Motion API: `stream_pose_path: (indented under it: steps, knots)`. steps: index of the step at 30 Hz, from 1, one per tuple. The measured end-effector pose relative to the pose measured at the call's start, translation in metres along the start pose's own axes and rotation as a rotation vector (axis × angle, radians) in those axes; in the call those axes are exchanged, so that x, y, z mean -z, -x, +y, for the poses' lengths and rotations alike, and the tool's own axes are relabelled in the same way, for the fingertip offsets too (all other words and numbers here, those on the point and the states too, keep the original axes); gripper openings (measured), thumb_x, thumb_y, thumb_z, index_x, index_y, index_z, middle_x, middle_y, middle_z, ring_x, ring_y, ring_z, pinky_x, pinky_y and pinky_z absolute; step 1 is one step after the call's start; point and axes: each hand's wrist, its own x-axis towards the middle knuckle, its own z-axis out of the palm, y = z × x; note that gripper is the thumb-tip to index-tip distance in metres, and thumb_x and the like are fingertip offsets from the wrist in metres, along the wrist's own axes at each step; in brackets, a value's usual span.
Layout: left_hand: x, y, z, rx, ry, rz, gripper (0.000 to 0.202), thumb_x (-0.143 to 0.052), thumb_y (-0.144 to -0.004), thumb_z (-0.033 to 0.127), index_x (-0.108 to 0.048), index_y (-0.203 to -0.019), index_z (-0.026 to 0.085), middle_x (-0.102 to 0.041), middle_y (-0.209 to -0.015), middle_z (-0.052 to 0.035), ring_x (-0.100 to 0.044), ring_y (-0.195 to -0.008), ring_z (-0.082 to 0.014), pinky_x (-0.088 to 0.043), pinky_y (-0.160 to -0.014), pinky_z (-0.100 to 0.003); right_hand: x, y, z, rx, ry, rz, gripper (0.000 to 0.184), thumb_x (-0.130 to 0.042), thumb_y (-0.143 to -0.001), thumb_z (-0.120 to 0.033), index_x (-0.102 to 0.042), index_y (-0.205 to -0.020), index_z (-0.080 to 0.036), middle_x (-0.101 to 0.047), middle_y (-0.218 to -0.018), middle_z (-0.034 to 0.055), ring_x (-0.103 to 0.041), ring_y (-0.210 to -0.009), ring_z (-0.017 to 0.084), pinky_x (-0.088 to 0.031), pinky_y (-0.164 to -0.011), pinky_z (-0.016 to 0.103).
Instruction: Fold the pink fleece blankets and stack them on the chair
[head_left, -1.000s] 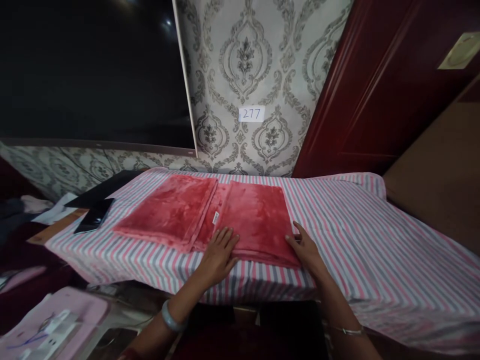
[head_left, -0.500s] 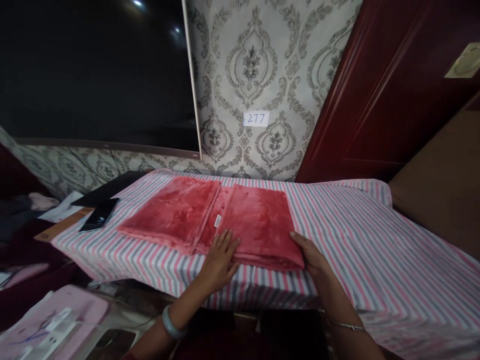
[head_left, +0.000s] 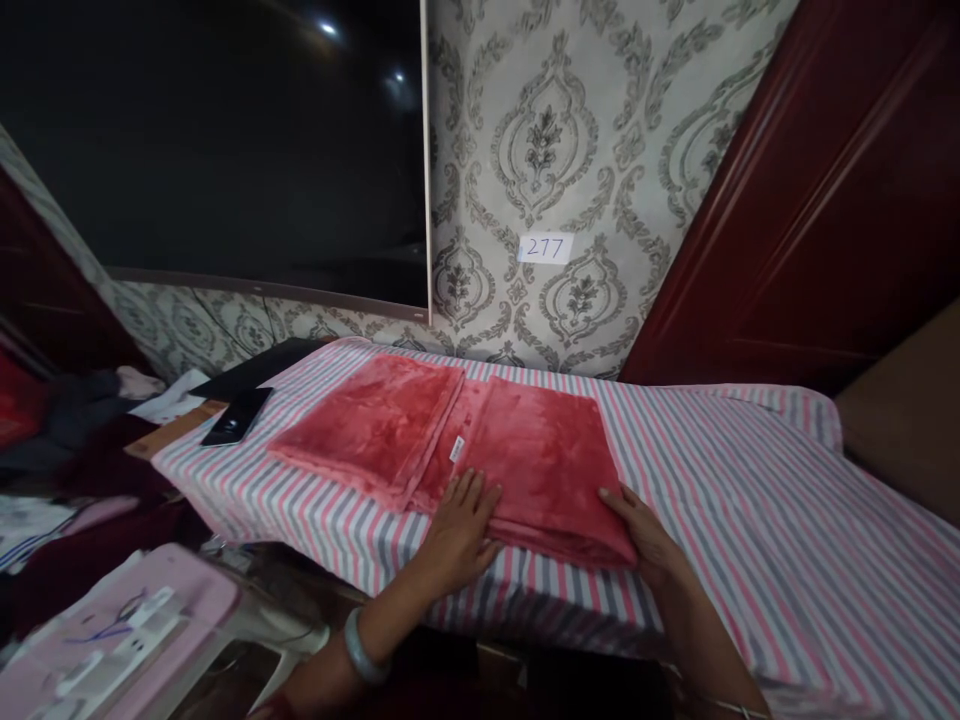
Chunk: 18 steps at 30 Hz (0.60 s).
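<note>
A red plush blanket lies folded on the striped cloth, its two side panels turned in toward a narrow middle strip. A small white label shows in that strip. My left hand rests flat with fingers stretched out on the near part of the blanket, close to the inner edge of the right panel. At the blanket's right edge my right hand grips the near corner area, thumb on top and the other fingers along the side, partly hidden.
The striped cloth covers the table and hangs over its front. A dark phone lies at the left end. Below left stands a pink-topped stool with a white power strip. A television stands behind, left of a red door.
My view has turned slightly left, so everything sits further right in the picture. Both hands stay at nearly the same places on the blanket, and its folds look unchanged.
</note>
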Motion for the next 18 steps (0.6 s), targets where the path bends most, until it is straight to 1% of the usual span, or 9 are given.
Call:
stream_pose_path:
  steps: [2, 4, 6, 9, 11, 12, 14, 16, 18]
  knots:
    - [0.003, -0.004, 0.007, 0.067, -0.026, -0.003, 0.084, -0.076, -0.080, 0.042, -0.043, -0.154, 0.018, -0.040, -0.159, -0.0249, -0.032, -0.150, -0.0449, -0.024, -0.119, -0.070, -0.001, -0.002, -0.001, -0.005, -0.016, 0.004, 0.039, -0.080, -0.070, -0.023, -0.068, -0.106, -0.021, -0.080, -0.102, 0.0085, -0.076, -0.098, 0.030, -0.067, -0.083, 0.041]
    - [0.007, -0.011, 0.017, 0.107, -0.036, 0.009, 0.092, -0.080, -0.075, 0.046, -0.043, -0.154, 0.017, -0.038, -0.160, -0.0269, -0.027, -0.151, -0.0492, -0.017, -0.118, -0.076, -0.003, -0.003, -0.004, 0.011, -0.036, 0.001, 0.041, -0.079, -0.068, -0.022, -0.068, -0.107, -0.021, -0.080, -0.102, 0.0081, -0.076, -0.101, 0.031, -0.066, -0.084, 0.041]
    - [0.011, -0.022, 0.031, 0.062, -0.001, 0.021, 0.099, -0.080, -0.074, 0.048, -0.036, -0.157, 0.016, -0.032, -0.163, -0.0274, -0.020, -0.153, -0.0487, -0.015, -0.119, -0.075, -0.008, -0.003, -0.009, 0.042, -0.051, -0.021, 0.042, -0.079, -0.068, -0.022, -0.067, -0.108, -0.021, -0.080, -0.103, 0.0081, -0.075, -0.104, 0.031, -0.066, -0.085, 0.042]
    - [0.013, -0.045, 0.056, -0.052, 0.098, 0.023, 0.104, -0.077, -0.078, 0.046, -0.022, -0.161, 0.016, -0.025, -0.166, -0.0250, -0.019, -0.155, -0.0435, -0.021, -0.121, -0.068, -0.021, -0.002, -0.018, 0.084, -0.070, -0.058, 0.041, -0.080, -0.068, -0.025, -0.068, -0.106, -0.021, -0.079, -0.103, 0.0085, -0.074, -0.105, 0.032, -0.065, -0.086, 0.043]
    - [0.011, -0.061, 0.072, -0.072, 0.153, 0.014, 0.101, -0.075, -0.079, 0.038, -0.020, -0.162, 0.015, -0.029, -0.165, -0.0253, -0.026, -0.153, -0.0433, -0.029, -0.119, -0.065, -0.027, -0.003, -0.023, 0.109, -0.089, -0.074, 0.042, -0.082, -0.066, -0.025, -0.068, -0.106, -0.021, -0.079, -0.104, 0.0083, -0.074, -0.106, 0.032, -0.065, -0.088, 0.043]
    - [0.010, -0.068, 0.079, -0.061, 0.175, 0.006, 0.098, -0.073, -0.079, 0.032, -0.022, -0.161, 0.013, -0.033, -0.163, -0.0263, -0.033, -0.149, -0.0438, -0.035, -0.116, -0.063, -0.029, -0.004, -0.024, 0.122, -0.096, -0.084, 0.043, -0.082, -0.066, -0.025, -0.068, -0.106, -0.021, -0.079, -0.105, 0.0082, -0.073, -0.107, 0.032, -0.064, -0.089, 0.044]
    - [0.008, -0.079, 0.088, -0.024, 0.223, -0.026, 0.089, -0.067, -0.078, 0.020, -0.030, -0.157, 0.010, -0.047, -0.152, -0.0278, -0.052, -0.135, -0.0426, -0.047, -0.106, -0.059, -0.027, -0.007, -0.024, 0.116, -0.106, -0.103, 0.039, -0.081, -0.068, -0.029, -0.068, -0.104, -0.021, -0.079, -0.106, 0.0088, -0.072, -0.109, 0.032, -0.064, -0.090, 0.044]
    - [0.007, -0.087, 0.090, 0.010, 0.283, -0.059, 0.076, -0.060, -0.077, 0.013, -0.041, -0.151, 0.009, -0.061, -0.136, -0.0256, -0.064, -0.116, -0.0381, -0.053, -0.096, -0.053, -0.020, -0.013, -0.020, 0.052, -0.125, -0.113, 0.033, -0.075, -0.074, -0.038, -0.069, -0.101, -0.020, -0.078, -0.107, 0.0109, -0.071, -0.112, 0.033, -0.063, -0.090, 0.046]
    - [0.009, -0.092, 0.087, 0.047, 0.360, -0.045, 0.062, -0.056, -0.078, 0.012, -0.053, -0.139, 0.011, -0.069, -0.121, -0.0212, -0.068, -0.105, -0.0346, -0.054, -0.091, -0.049, -0.009, -0.019, -0.014, -0.027, -0.154, -0.099, 0.029, -0.066, -0.083, -0.044, -0.069, -0.100, -0.021, -0.078, -0.105, 0.0125, -0.071, -0.112, 0.033, -0.062, -0.091, 0.049]
